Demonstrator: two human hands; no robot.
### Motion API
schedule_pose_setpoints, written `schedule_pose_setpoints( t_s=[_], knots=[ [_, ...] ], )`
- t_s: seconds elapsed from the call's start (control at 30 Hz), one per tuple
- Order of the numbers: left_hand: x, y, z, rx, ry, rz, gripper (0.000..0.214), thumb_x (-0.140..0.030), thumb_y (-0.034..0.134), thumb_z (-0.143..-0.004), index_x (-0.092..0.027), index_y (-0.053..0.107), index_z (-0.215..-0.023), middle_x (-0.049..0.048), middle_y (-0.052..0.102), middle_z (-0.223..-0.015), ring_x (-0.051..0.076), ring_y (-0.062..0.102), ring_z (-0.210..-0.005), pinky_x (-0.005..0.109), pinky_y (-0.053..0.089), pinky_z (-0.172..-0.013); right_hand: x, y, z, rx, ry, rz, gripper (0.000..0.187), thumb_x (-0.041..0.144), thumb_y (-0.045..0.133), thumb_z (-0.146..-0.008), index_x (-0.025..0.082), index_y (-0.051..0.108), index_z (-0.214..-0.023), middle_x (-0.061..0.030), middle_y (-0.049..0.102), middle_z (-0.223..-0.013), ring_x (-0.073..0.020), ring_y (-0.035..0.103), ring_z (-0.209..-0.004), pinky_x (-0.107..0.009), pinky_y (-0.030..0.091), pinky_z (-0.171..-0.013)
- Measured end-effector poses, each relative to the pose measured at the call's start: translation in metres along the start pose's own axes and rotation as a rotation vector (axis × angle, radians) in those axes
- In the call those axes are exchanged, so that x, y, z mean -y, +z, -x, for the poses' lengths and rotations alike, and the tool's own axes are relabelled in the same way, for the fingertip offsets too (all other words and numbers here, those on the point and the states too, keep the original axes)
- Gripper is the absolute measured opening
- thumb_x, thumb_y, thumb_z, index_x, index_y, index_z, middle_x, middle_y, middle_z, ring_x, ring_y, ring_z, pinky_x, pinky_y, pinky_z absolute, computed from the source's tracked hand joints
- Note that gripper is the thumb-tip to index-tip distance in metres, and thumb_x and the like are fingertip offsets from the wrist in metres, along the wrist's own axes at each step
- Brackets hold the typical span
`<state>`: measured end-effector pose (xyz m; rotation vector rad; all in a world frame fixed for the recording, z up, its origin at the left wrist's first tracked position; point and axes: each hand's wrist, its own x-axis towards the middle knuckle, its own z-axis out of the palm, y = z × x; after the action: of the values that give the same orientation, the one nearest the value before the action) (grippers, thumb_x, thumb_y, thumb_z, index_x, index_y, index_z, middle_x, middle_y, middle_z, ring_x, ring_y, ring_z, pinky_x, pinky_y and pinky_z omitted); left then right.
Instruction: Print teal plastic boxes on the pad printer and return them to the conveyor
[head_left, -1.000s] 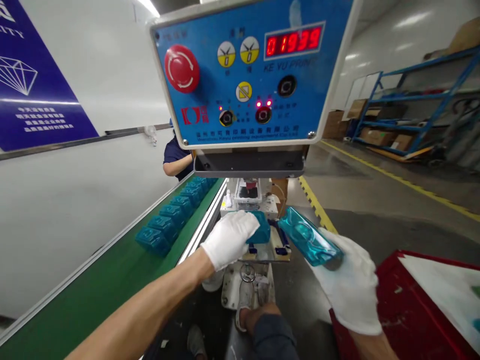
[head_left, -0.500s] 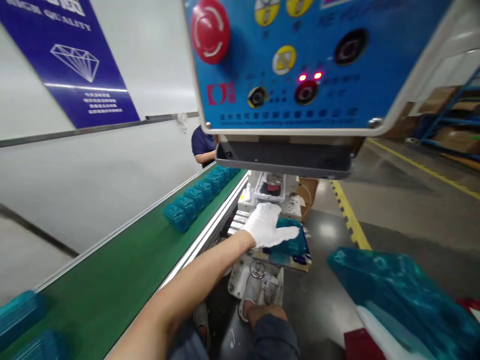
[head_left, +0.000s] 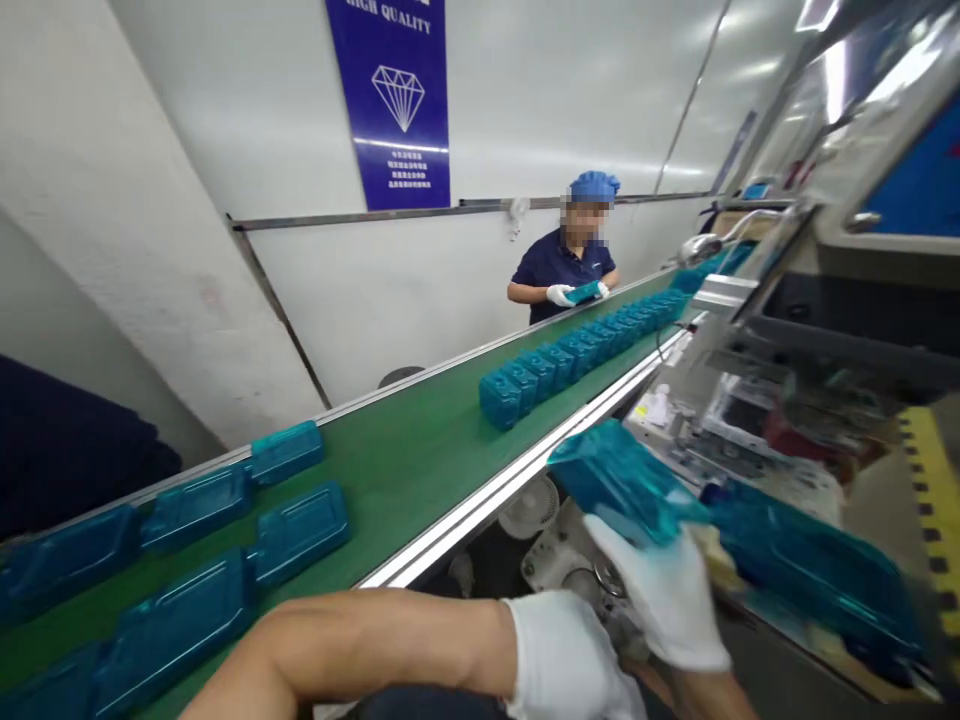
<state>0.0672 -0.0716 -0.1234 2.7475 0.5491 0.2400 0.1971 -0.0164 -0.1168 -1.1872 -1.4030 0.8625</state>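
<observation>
My right hand [head_left: 660, 600], in a white cotton glove, grips a translucent teal plastic box [head_left: 622, 480] near the belt's near rail. Just beyond it lies a longer, darker teal box [head_left: 810, 570], and I cannot tell whether anything holds it. My left hand [head_left: 562, 660], also gloved, sits at the bottom edge, partly cut off, with no object visible in it. Flat teal boxes [head_left: 195, 510] lie on the green conveyor belt [head_left: 405, 470] to its left. A row of upright teal boxes [head_left: 540, 380] lines the belt farther along.
A pad printing machine [head_left: 750, 430] stands at right, with its blue panel [head_left: 922, 180] at the frame edge. A co-worker [head_left: 562, 270] in a blue cap holds a teal box across the belt's far end. Yellow-black floor tape [head_left: 930, 500] runs at far right.
The view has swung left, pushing the machine panel to the right edge. My left hand has left the printing jig and dropped to the bottom of the view. A teal box is now up by my right hand.
</observation>
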Motion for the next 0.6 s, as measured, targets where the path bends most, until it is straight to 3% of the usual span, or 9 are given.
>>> schedule_pose_setpoints(
  t_s=[0.07, 0.13, 0.23, 0.3, 0.4, 0.47, 0.53, 0.6],
  knots=[
    [0.017, -0.022, 0.067, -0.042, -0.208, -0.015, 0.021, -0.042, 0.065, -0.094, -0.024, 0.072, -0.087, 0.0033, 0.075, -0.08, 0.021, 0.071, -0.076, 0.032, 0.054, -0.069, -0.003, 0.052, -0.022, 0.137, 0.075, 0.025, 0.051, 0.045, 0.082, -0.07, 0.02, 0.068, -0.112, -0.0084, 0.077, -0.104, -0.0276, 0.072, -0.096, -0.043, 0.06, -0.091],
    [0.027, -0.05, 0.134, -0.148, -0.513, 0.017, 0.026, -0.039, 0.051, -0.101, -0.024, 0.072, -0.101, 0.0032, 0.079, -0.092, 0.021, 0.074, -0.085, 0.031, 0.056, -0.08, -0.009, 0.108, -0.051, 0.211, 0.146, 0.09, 0.048, 0.04, 0.079, -0.062, 0.023, 0.066, -0.104, -0.0073, 0.077, -0.099, -0.0296, 0.073, -0.097, -0.042, 0.059, -0.091],
    [0.036, -0.084, 0.222, -0.298, -0.895, 0.149, 0.041, -0.038, 0.037, -0.103, -0.023, 0.071, -0.12, 0.0038, 0.078, -0.118, 0.022, 0.074, -0.106, 0.031, 0.056, -0.095, -0.022, 0.177, -0.087, 0.191, 0.194, 0.152, 0.044, 0.034, 0.075, -0.056, 0.024, 0.061, -0.097, -0.0089, 0.076, -0.094, -0.0332, 0.072, -0.1, -0.045, 0.057, -0.094],
    [0.047, -0.096, 0.272, -0.393, -1.071, 0.155, 0.051, -0.043, 0.033, -0.103, -0.02, 0.066, -0.134, 0.0063, 0.071, -0.135, 0.023, 0.069, -0.121, 0.034, 0.054, -0.106, -0.033, 0.206, -0.1, 0.16, 0.22, 0.174, 0.043, 0.035, 0.073, -0.056, 0.023, 0.061, -0.096, -0.0106, 0.075, -0.092, -0.0357, 0.072, -0.099, -0.049, 0.057, -0.095],
    [0.077, -0.101, 0.332, -0.44, -1.265, -0.101, 0.061, -0.047, 0.038, -0.098, -0.011, 0.058, -0.144, 0.0148, 0.059, -0.151, 0.03, 0.056, -0.14, 0.043, 0.042, -0.121, -0.05, 0.224, -0.101, 0.11, 0.234, 0.194, 0.05, 0.036, 0.072, -0.058, 0.02, 0.062, -0.104, -0.0157, 0.076, -0.102, -0.038, 0.072, -0.107, -0.053, 0.054, -0.101],
    [0.101, -0.101, 0.364, -0.36, -1.391, -0.3, 0.068, -0.049, 0.047, -0.092, -0.007, 0.056, -0.144, 0.0206, 0.052, -0.156, 0.036, 0.046, -0.148, 0.051, 0.035, -0.125, -0.057, 0.221, -0.092, 0.082, 0.207, 0.188, 0.062, 0.038, 0.073, -0.06, 0.017, 0.062, -0.117, -0.02, 0.073, -0.122, -0.0378, 0.066, -0.123, -0.053, 0.049, -0.111],
    [0.122, -0.102, 0.389, -0.256, -1.493, -0.399, 0.07, -0.05, 0.054, -0.087, -0.007, 0.058, -0.143, 0.0219, 0.051, -0.156, 0.039, 0.045, -0.148, 0.053, 0.035, -0.123, -0.06, 0.205, -0.076, 0.065, 0.175, 0.177, 0.071, 0.043, 0.073, -0.064, 0.015, 0.06, -0.128, -0.0214, 0.066, -0.137, -0.0354, 0.059, -0.135, -0.051, 0.044, -0.118],
    [0.138, -0.104, 0.408, -0.215, -1.522, -0.428, 0.065, -0.05, 0.056, -0.087, -0.012, 0.062, -0.138, 0.0189, 0.056, -0.153, 0.038, 0.05, -0.144, 0.049, 0.04, -0.12, -0.056, 0.176, -0.053, 0.107, 0.165, 0.139, 0.07, 0.05, 0.072, -0.069, 0.015, 0.062, -0.129, -0.0207, 0.066, -0.138, -0.0336, 0.062, -0.133, -0.05, 0.047, -0.115]
  ],
)
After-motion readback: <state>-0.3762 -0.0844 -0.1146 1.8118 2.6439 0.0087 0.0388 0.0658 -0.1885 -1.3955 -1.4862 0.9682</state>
